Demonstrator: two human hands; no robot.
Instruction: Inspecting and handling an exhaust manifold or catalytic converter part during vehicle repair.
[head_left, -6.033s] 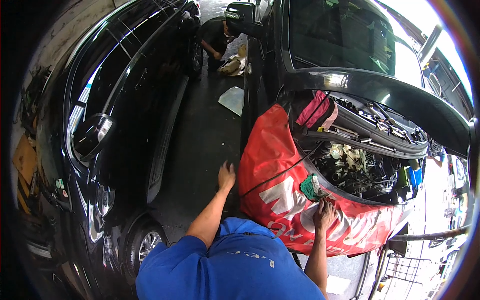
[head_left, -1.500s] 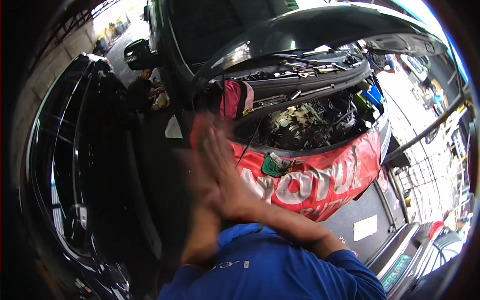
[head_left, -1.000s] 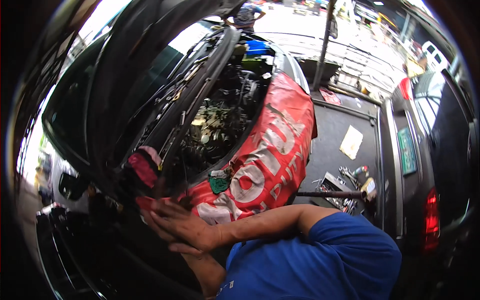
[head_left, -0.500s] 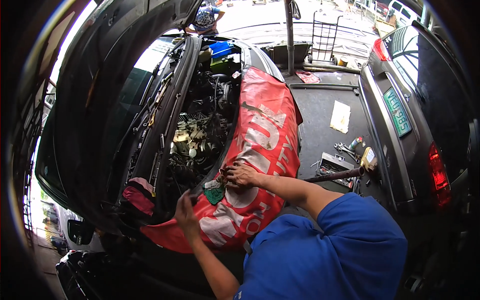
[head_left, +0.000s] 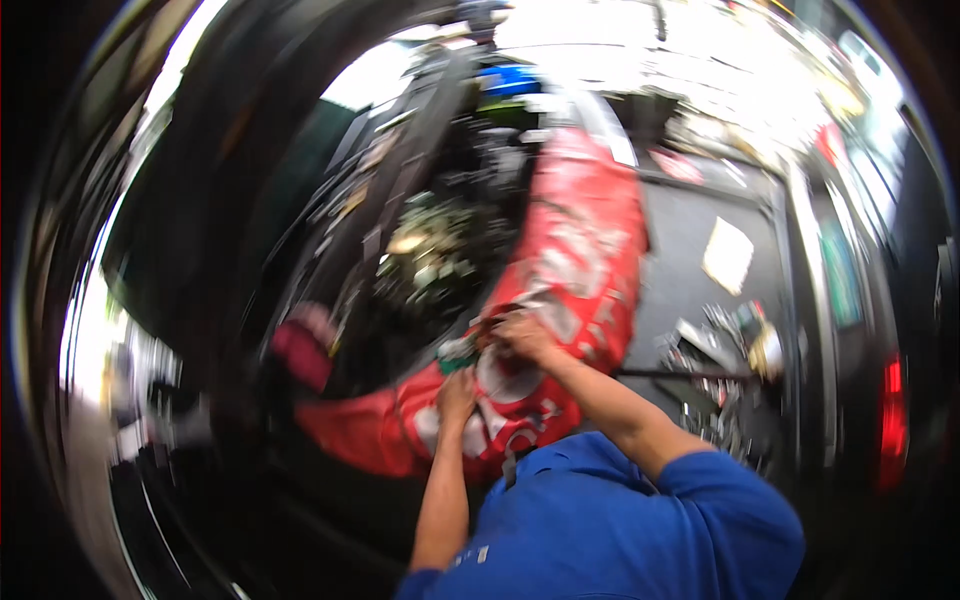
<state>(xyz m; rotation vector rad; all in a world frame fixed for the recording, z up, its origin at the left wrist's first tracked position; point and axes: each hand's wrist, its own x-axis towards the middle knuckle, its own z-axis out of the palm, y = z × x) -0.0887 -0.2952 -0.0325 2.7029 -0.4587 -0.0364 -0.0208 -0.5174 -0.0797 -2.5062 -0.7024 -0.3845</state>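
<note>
A red sheet with white lettering (head_left: 590,215) is draped along the car's edge beside the open engine bay (head_left: 430,240). On its inner edge lies a crumpled green rag (head_left: 458,362). My left hand (head_left: 457,395) has its fingers closed at the rag, though motion smears them. Just to the right, my right hand (head_left: 522,335) is curled over the sheet, closed on something small and brownish that I cannot make out. Both hands are close together near the engine bay's rim.
The raised hood (head_left: 200,150) looms at the left, with a pink-red cloth (head_left: 305,350) below it. Tools (head_left: 705,345) and a pale sheet (head_left: 728,255) lie on the floor to the right, before another parked vehicle (head_left: 840,330). Much is blurred.
My left hand has moved right and up, from hovering over the sheet's near end to the green rag. My right hand stays at the sheet's inner edge. The whole view has shifted.
</note>
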